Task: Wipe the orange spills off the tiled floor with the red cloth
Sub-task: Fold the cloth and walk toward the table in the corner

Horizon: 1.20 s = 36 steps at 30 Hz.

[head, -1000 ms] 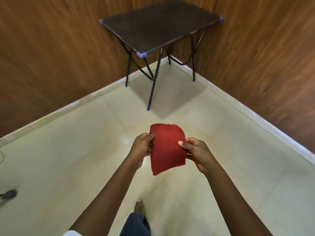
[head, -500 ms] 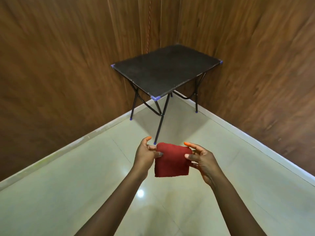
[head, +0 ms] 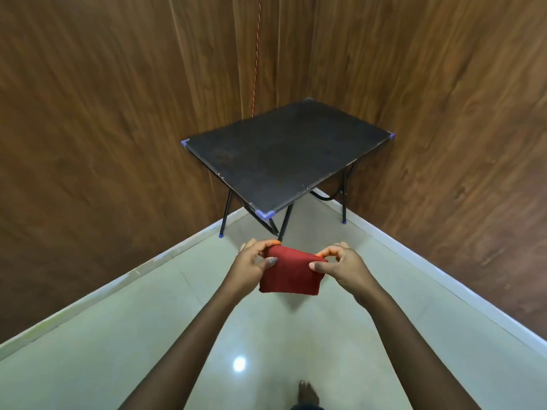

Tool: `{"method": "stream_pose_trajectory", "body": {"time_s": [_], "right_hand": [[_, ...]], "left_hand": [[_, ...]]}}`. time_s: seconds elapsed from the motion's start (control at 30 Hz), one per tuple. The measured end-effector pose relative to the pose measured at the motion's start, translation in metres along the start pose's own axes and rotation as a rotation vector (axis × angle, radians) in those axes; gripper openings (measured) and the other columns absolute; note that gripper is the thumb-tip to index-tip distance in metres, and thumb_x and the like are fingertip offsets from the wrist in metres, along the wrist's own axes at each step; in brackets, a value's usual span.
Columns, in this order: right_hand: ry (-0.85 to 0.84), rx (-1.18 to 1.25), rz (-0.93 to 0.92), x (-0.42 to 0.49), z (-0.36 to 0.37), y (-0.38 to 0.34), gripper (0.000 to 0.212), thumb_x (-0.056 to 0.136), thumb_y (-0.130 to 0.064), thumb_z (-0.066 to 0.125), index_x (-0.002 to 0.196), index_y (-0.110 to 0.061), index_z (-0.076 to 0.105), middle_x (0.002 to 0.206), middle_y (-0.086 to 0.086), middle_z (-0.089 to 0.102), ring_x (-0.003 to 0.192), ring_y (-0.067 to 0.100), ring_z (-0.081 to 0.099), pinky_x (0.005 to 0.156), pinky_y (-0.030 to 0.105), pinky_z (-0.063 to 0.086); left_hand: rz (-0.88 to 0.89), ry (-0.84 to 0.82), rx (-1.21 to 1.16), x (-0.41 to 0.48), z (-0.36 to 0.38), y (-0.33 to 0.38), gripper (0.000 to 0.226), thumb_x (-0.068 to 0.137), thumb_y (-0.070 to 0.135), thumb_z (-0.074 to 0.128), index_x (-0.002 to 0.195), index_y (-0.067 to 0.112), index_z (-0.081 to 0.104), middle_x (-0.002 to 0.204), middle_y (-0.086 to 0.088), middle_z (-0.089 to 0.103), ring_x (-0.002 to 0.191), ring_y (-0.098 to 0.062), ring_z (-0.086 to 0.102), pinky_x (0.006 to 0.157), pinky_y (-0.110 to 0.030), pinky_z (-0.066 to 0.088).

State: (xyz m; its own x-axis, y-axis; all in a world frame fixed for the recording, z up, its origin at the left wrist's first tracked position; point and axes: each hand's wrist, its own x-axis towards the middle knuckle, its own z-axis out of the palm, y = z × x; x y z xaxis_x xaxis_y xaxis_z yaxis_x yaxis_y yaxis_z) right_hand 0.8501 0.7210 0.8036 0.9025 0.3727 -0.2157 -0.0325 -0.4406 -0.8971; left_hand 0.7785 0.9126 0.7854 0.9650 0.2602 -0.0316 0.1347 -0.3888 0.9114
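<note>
Both hands hold a folded red cloth up in the air above the pale tiled floor. The left hand pinches the cloth's left upper edge, thumb in front and fingers curled over the top; the right hand pinches the right upper edge the same way. The cloth hangs below the grips as a compact rectangle. Beyond it, a dark folding table with blue corner caps and black legs stands in the corner between two wood-panelled walls. A bare foot shows at the bottom edge, near a bright light reflection on the tiles.
</note>
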Motion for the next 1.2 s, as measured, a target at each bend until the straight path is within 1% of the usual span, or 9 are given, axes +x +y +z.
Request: {"method": "stream_pose_trajectory", "body": {"time_s": [0.13, 0.27, 0.37, 0.5, 0.6, 0.77, 0.97, 1.07, 1.2], "right_hand": [[-0.159, 0.211, -0.044, 0.064, -0.028, -0.006, 0.008, 0.082, -0.008, 0.067, 0.081, -0.009, 0.059, 0.078, 0.005, 0.056, 0.075, 0.015, 0.052, 0.073, 0.025, 0.043], [-0.229, 0.438, 0.018, 0.124, -0.04, -0.02, 0.006, 0.087, -0.002, 0.058, 0.087, -0.008, 0.058, 0.078, 0.006, 0.058, 0.067, 0.011, 0.053, 0.062, 0.022, 0.045], [-0.236, 0.566, 0.096, 0.165, -0.038, -0.028, 0.006, 0.09, -0.012, 0.057, 0.092, -0.007, 0.06, 0.086, 0.008, 0.062, 0.073, 0.014, 0.057, 0.066, 0.027, 0.047], [-0.341, 0.801, 0.342, 0.216, -0.031, -0.033, 0.027, 0.089, -0.025, 0.058, 0.1, -0.001, 0.064, 0.097, 0.014, 0.07, 0.086, 0.021, 0.067, 0.078, 0.038, 0.057], [-0.445, 0.666, 0.397, 0.255, -0.025, -0.032, 0.033, 0.082, -0.018, 0.062, 0.113, -0.005, 0.059, 0.104, 0.014, 0.067, 0.093, 0.026, 0.064, 0.084, 0.047, 0.053], [-0.352, 0.618, 0.398, 0.313, -0.016, -0.046, 0.007, 0.088, -0.006, 0.056, 0.095, -0.006, 0.057, 0.089, 0.011, 0.062, 0.08, 0.022, 0.061, 0.063, 0.034, 0.058], [-0.23, 0.358, 0.322, 0.369, 0.015, -0.043, 0.038, 0.078, 0.012, 0.062, 0.111, -0.005, 0.055, 0.082, 0.004, 0.06, 0.069, 0.017, 0.058, 0.056, 0.024, 0.052], [-0.103, 0.001, 0.225, 0.398, 0.038, -0.028, 0.042, 0.073, 0.003, 0.071, 0.11, -0.004, 0.056, 0.07, 0.0, 0.054, 0.064, 0.019, 0.054, 0.062, 0.03, 0.046], [-0.095, -0.362, 0.178, 0.421, 0.055, -0.007, 0.041, 0.074, -0.017, 0.074, 0.109, -0.015, 0.053, 0.089, 0.005, 0.061, 0.089, 0.028, 0.061, 0.078, 0.033, 0.044]], "left_hand": [[0.003, -0.008, -0.021, 0.057, 0.0, 0.012, 0.043, 0.079, 0.011, 0.071, 0.115, 0.029, 0.055, 0.1, 0.011, 0.046, 0.108, -0.014, 0.042, 0.088, -0.017, 0.035], [-0.085, 0.078, -0.251, 0.109, 0.006, 0.012, 0.026, 0.076, 0.012, 0.074, 0.096, 0.022, 0.062, 0.105, -0.001, 0.053, 0.106, -0.017, 0.049, 0.086, -0.017, 0.043], [-0.143, 0.087, -0.565, 0.14, 0.012, 0.011, 0.013, 0.085, 0.009, 0.064, 0.093, 0.015, 0.056, 0.095, -0.004, 0.059, 0.087, -0.014, 0.055, 0.067, -0.019, 0.046], [-0.309, 0.214, -0.685, 0.185, 0.017, 0.01, 0.006, 0.091, 0.015, 0.057, 0.095, 0.014, 0.052, 0.086, 0.0, 0.06, 0.072, -0.01, 0.056, 0.052, -0.023, 0.047], [-0.421, 0.245, -0.77, 0.221, 0.011, -0.004, 0.015, 0.092, 0.017, 0.055, 0.105, 0.011, 0.05, 0.095, -0.006, 0.06, 0.078, -0.016, 0.06, 0.054, -0.031, 0.053], [-0.446, 0.138, -1.01, 0.262, -0.013, -0.02, 0.053, 0.084, -0.009, 0.058, 0.13, 0.008, 0.039, 0.11, -0.011, 0.053, 0.086, -0.021, 0.059, 0.06, -0.032, 0.057], [-0.445, 0.28, -0.545, 0.303, -0.01, -0.045, 0.072, 0.079, -0.009, 0.064, 0.139, 0.022, 0.036, 0.131, -0.004, 0.042, 0.112, -0.024, 0.05, 0.087, -0.036, 0.052], [-0.454, 0.4, -0.265, 0.321, -0.003, -0.063, 0.061, 0.08, -0.002, 0.067, 0.133, 0.019, 0.046, 0.129, -0.008, 0.044, 0.11, -0.02, 0.049, 0.099, -0.035, 0.043], [-0.445, 0.385, -0.064, 0.332, 0.008, -0.08, 0.051, 0.084, 0.002, 0.064, 0.131, 0.01, 0.049, 0.129, -0.014, 0.038, 0.111, -0.027, 0.051, 0.1, -0.025, 0.034]]}}
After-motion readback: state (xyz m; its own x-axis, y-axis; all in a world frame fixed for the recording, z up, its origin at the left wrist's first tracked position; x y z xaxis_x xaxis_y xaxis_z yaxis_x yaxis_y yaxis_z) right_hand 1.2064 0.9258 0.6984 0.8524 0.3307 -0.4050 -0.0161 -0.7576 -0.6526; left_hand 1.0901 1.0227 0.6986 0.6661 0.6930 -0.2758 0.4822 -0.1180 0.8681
